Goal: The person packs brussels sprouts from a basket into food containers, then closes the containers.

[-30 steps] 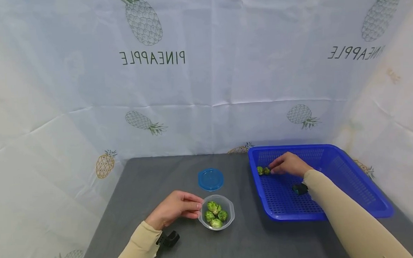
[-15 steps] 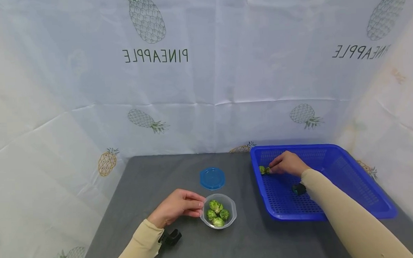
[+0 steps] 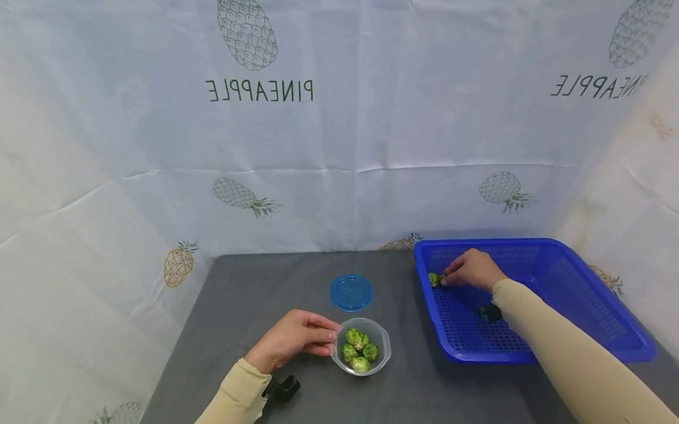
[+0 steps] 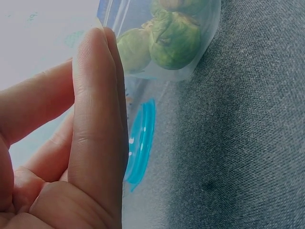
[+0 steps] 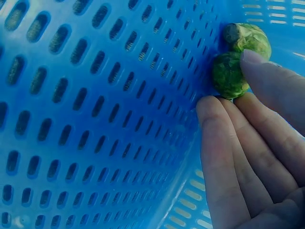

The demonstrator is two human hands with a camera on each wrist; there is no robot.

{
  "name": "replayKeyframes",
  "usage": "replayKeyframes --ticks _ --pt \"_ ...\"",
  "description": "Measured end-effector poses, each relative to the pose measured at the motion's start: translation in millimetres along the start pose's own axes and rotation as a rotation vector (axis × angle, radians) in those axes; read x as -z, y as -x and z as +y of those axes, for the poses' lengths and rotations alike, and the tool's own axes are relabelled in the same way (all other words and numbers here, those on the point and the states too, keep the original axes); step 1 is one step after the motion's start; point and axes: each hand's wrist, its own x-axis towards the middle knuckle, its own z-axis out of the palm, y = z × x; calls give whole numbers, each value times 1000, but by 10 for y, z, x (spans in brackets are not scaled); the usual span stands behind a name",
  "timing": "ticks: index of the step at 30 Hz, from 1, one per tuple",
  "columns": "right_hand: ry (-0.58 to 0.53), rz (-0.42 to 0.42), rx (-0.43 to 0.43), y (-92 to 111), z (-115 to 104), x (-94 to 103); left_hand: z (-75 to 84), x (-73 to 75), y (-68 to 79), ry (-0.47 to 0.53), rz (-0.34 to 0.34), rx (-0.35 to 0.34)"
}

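Observation:
My left hand (image 3: 296, 335) pinches the near-left rim of a small clear plastic container (image 3: 384, 355) on the table. Several Brussels sprouts (image 3: 360, 364) lie inside it; the left wrist view shows some through the wall (image 4: 174, 43). Over in the blue basket, my right hand (image 3: 474, 270) reaches to the left end. Its thumb and fingertips hold a dark green Brussels sprout (image 5: 228, 75), low against the basket floor. A second, paler sprout (image 5: 252, 39) lies right behind that one, touching it in the right wrist view.
The blue slotted basket (image 3: 561, 348) stands at the right of the grey table (image 3: 251, 285). A round blue lid (image 3: 351, 292) lies flat behind the container. Pineapple-printed white curtains (image 3: 335, 123) hang behind and at both sides.
My right hand has moved slightly left and closed its fingertips on the nearer sprout. The left hand keeps its hold on the container. The head view has shifted slightly.

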Motion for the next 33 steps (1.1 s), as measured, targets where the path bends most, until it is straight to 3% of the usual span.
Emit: replayKeyframes --ticks 14,24,33 --pt "-8 -33 1 65 84 58 -21 -36 12 11 10 4" --pt "-14 -41 44 498 75 242 24 -14 23 7 -7 17" --pt "-17 -7 33 857 -126 345 19 28 29 -8 -5 11"
